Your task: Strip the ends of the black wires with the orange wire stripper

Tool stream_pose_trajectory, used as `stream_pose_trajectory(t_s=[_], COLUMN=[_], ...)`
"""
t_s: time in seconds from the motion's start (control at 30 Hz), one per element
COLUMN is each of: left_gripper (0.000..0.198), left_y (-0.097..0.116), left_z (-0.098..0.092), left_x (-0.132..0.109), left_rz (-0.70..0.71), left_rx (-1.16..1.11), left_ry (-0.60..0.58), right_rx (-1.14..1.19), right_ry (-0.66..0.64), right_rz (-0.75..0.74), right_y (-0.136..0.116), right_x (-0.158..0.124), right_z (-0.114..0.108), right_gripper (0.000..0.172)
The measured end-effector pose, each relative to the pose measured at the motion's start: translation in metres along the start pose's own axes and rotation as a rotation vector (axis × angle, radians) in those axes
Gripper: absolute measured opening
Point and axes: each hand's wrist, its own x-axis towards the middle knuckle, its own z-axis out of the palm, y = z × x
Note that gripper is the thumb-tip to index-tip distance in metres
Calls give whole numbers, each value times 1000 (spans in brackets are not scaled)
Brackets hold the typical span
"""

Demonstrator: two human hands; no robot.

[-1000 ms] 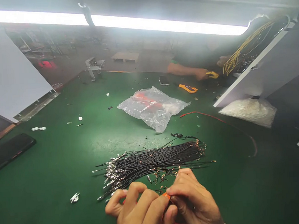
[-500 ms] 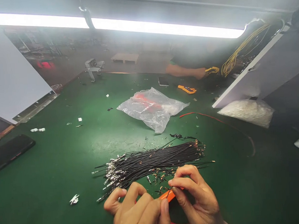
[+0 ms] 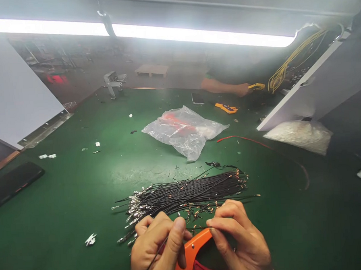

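Observation:
Low in the view, my left hand [image 3: 158, 249] is closed on a thin black wire [image 3: 152, 262], which runs down across its palm side under the thumb. My right hand [image 3: 243, 240] pinches a dark wire between thumb and forefinger; whether it is the same one I cannot tell. Between and below the hands is an orange and red hand tool [image 3: 191, 251], its lower part cut off by the frame. The left fingers lie against its orange handle. Just beyond is a bundle of black wires [image 3: 189, 193] with metal terminals at the left and bare copper at the right.
Scraps of wire [image 3: 196, 210] lie before the bundle. Farther back are a clear plastic bag [image 3: 188, 130], a red wire [image 3: 256, 142], orange-yellow pliers [image 3: 226, 108] and a phone [image 3: 197, 98]. A person's arm [image 3: 224, 86] reaches in behind. White panels flank both sides.
My left hand has turned, its thumb now raised and a wire showing along the palm. More of the orange tool is visible. My right hand stays almost in place.

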Motion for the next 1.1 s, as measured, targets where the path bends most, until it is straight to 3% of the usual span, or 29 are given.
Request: stream_pose_trajectory(t_s=[0.27,0.43,0.6,0.77,0.87,0.97,1.1], left_gripper=[52,52,60,67,65,64,56], left_y=[5,12,12,6,0,-5,-6], left_z=[0,-2,-4,3,6,1,-8], left_x=[-1,1,3,-2,-4,-2,0], left_rz=[-347,-430,-423,-450,-376,-265,-119], left_rx=[-360,-453,-482,-345,-266,-236,-220], left_ry=[-82,-99,-80,-37,29,5,19], right_rx=[-34,-49,-48,-36,-36,-44,-45], right_ry=[36,60,70,106,111,98,24], right_rz=[35,62,116,160,155,127,-6], right_y=[2,4,11,17,16,11,3], right_x=[-4,-3,-9,-15,-13,-8,-3], right_z=[1,0,-1,-4,-4,-3,-2], right_gripper=[25,22,22,20,21,23,26])
